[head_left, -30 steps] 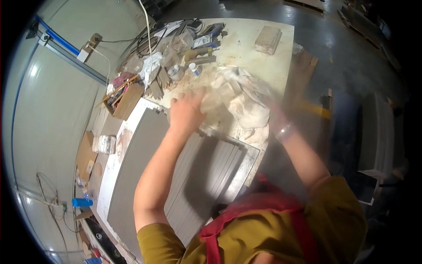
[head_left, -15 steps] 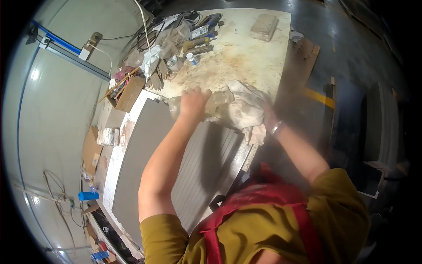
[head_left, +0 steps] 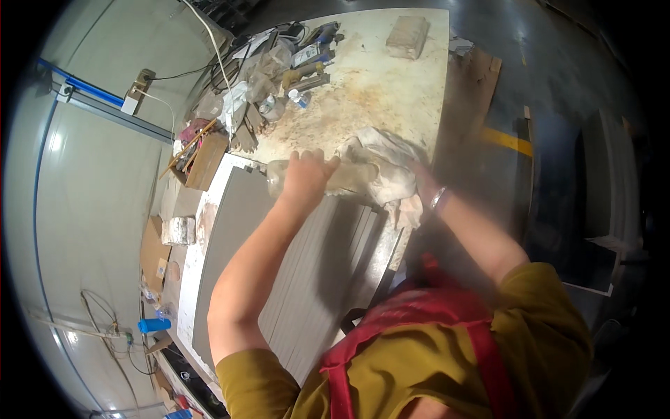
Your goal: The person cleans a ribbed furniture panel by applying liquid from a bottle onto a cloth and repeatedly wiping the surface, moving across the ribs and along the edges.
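The left hand (head_left: 308, 180) is curled round the clear bottle (head_left: 352, 178), which lies on its side with one end showing on the hand's left and the other reaching the cloth (head_left: 391, 167). The right hand (head_left: 424, 183) grips the bunched cloth at its right side, fingers mostly hidden and blurred. The cloth sits between the hands, against the bottle's right end.

Below the left hand, toward the body, lie grey panels (head_left: 307, 262) in a row. Past both hands stretches the stained surface (head_left: 377, 63), with a block (head_left: 408, 36) at its far end. Beyond the left hand stand a small bottle (head_left: 298, 98) and a jar (head_left: 271, 108), near some tools (head_left: 304, 74). Left of that hand is a box (head_left: 207, 162) of odds and ends; farther left and nearer the body, a blue cup (head_left: 153, 325).
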A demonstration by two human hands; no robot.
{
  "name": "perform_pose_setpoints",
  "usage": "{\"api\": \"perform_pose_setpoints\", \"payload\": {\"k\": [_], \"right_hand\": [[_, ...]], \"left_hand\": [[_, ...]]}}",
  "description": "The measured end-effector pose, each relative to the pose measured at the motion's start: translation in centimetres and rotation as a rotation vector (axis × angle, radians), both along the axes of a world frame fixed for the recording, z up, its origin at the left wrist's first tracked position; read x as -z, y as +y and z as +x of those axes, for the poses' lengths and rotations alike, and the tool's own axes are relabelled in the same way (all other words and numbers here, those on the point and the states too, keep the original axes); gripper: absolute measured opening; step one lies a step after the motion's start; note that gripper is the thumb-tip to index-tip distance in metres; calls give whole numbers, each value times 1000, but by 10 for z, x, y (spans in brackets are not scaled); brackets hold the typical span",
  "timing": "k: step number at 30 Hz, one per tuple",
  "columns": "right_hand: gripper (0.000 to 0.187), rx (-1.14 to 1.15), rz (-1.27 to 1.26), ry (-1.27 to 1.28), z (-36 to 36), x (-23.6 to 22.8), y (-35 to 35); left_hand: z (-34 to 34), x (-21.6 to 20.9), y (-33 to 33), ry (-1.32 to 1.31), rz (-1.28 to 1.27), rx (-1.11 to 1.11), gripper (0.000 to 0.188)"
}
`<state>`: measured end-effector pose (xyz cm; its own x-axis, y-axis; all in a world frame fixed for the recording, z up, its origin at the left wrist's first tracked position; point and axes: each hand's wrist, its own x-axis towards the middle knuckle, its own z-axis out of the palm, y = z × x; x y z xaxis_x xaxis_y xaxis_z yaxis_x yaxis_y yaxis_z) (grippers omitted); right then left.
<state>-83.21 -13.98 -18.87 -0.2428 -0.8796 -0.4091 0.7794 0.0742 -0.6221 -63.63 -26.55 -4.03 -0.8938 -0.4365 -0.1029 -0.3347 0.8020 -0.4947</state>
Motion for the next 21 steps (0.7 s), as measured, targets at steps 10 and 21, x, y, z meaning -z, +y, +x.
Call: {"api": "perform_pose_setpoints", "payload": {"k": [10,21], "right_hand": [[40,6,-149,-254,-12,52,-14],[40,46,-120,-260,-8,48,-16]], "left_hand": [[-21,0,-37,78,-125,-54,34],[-6,-14,-49,-86,-98,-58,39]]}}
